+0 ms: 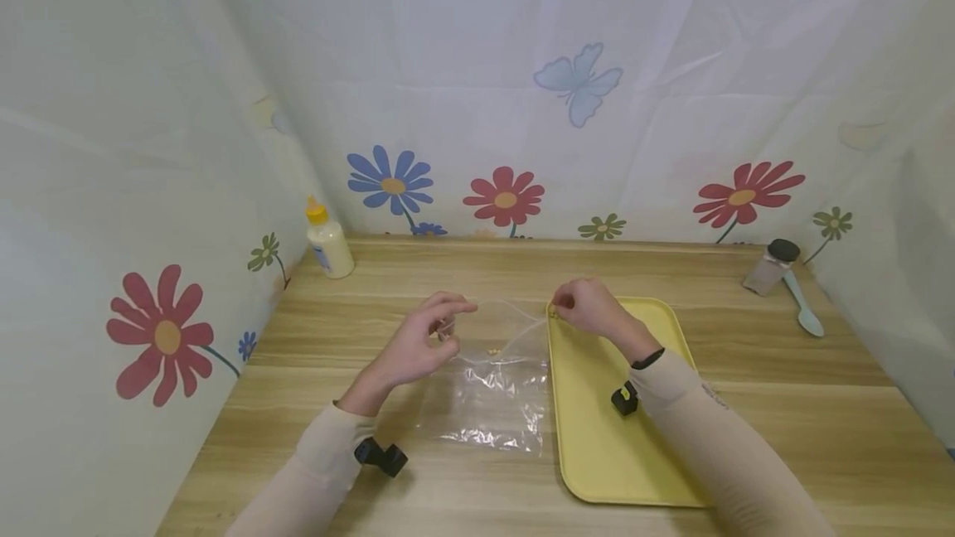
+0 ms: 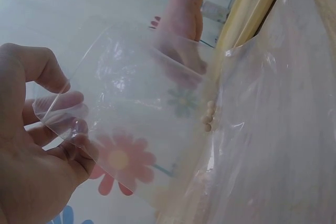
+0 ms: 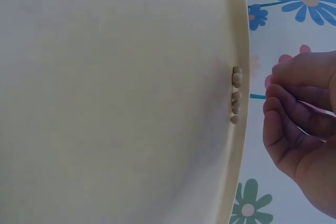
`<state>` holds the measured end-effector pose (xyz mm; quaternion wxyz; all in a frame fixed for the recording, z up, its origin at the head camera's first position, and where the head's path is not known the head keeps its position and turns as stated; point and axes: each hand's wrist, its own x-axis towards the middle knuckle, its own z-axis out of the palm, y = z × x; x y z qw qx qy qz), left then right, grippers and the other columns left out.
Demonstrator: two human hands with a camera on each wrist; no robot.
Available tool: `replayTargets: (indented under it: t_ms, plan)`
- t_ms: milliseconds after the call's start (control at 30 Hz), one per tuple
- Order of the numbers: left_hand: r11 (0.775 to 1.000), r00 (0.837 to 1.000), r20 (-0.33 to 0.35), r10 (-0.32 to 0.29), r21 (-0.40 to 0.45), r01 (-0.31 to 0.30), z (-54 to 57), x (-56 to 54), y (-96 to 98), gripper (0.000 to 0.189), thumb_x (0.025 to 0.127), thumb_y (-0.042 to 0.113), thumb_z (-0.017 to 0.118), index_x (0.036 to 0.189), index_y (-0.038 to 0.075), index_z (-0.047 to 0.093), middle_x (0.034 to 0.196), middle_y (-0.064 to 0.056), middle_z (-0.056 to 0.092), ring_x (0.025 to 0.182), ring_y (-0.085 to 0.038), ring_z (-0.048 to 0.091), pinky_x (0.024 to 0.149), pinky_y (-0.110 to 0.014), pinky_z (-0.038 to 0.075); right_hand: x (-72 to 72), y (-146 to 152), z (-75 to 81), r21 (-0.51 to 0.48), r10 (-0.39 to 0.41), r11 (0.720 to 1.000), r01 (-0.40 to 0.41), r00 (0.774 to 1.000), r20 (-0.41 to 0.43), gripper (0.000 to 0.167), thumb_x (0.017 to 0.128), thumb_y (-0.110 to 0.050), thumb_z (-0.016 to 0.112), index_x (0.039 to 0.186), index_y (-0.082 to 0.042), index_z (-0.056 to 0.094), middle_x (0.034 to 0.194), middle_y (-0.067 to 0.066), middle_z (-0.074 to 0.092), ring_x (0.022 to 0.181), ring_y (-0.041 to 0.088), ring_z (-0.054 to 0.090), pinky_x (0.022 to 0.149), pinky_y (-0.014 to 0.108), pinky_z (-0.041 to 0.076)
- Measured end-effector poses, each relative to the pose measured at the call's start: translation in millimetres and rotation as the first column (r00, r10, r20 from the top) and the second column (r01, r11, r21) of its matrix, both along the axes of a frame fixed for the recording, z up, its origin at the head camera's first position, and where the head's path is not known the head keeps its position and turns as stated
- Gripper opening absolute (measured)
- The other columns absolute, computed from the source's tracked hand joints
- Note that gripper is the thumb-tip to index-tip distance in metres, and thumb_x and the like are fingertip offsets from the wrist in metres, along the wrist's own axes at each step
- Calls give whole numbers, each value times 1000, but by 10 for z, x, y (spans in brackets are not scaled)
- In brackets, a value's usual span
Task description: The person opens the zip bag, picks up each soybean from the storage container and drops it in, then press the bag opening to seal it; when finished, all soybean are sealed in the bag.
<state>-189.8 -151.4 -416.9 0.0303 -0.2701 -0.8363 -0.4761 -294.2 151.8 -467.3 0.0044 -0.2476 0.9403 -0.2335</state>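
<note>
Transparent plastic bag (image 1: 500, 408) lies between the two hands, to the right of the left hand (image 1: 414, 346) and nearer to the person than the right hand (image 1: 593, 309). Its mouth is raised and spread, and the left hand grips one side of this edge with bent fingers, so that the film passes around them. From the left hand the mouth stretches toward the right hand and ends near its fingertips. The right hand is above the far left corner of the yellow tray (image 1: 597, 471), its fingers bent and their tips close together; I cannot tell if something is held between them. Close to these fingertips, several small round beads (image 3: 236, 96) lie in one row along the inner side of the tray's rim. A few other small pieces (image 1: 494, 352) show at the bag, to the right of the left hand; whether they are inside the film, I cannot tell. Farther away and to the left of the left hand stands a bottle (image 1: 332, 249) with yellow cap. Well to the right of the right hand there is a black-lidded jar (image 1: 767, 269), with a pale blue spoon (image 1: 804, 305) just beside it on the wooden surface (image 1: 448, 504).
</note>
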Motion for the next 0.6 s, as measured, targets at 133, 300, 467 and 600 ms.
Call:
replayTargets:
  t_ms: [133,300,467,600]
  plan:
    - [1000,1000,-1,-3,0,3,10,2,1,54,74,-9,59,128,0,60,126,-15,55,81,-30,49,74,-39,48,-15,1,-4,24,-2,1000,1,1000,7,14,86,-11,67,96,-3,74,86,7,72,77,17,65,70,32,55]
    - [1000,1000,-5,-2,-1,2,4,1,-3,54,74,-9,59,127,0,60,125,-15,56,80,-29,49,73,-40,48,-29,-11,-23,45,10,999,-10,1000,3,14,85,-12,68,94,-4,75,86,7,72,76,16,65,70,31,56]
    - [1000,1000,-4,4,-9,-4,0,-2,-11,54,74,-8,59,127,1,60,126,-14,55,80,-27,49,74,-33,47,-29,-29,-30,73,33,997,-32,999,-12,11,84,-9,69,92,-5,76,87,8,74,79,19,68,74,35,56]
    - [1000,1000,6,7,-11,-7,-75,-58,-25,54,74,-9,59,127,1,60,126,-14,55,80,-27,48,73,-31,47,-19,-44,-11,103,41,994,-40,999,-4,12,84,-8,67,92,-5,76,92,9,74,86,24,69,79,38,56]
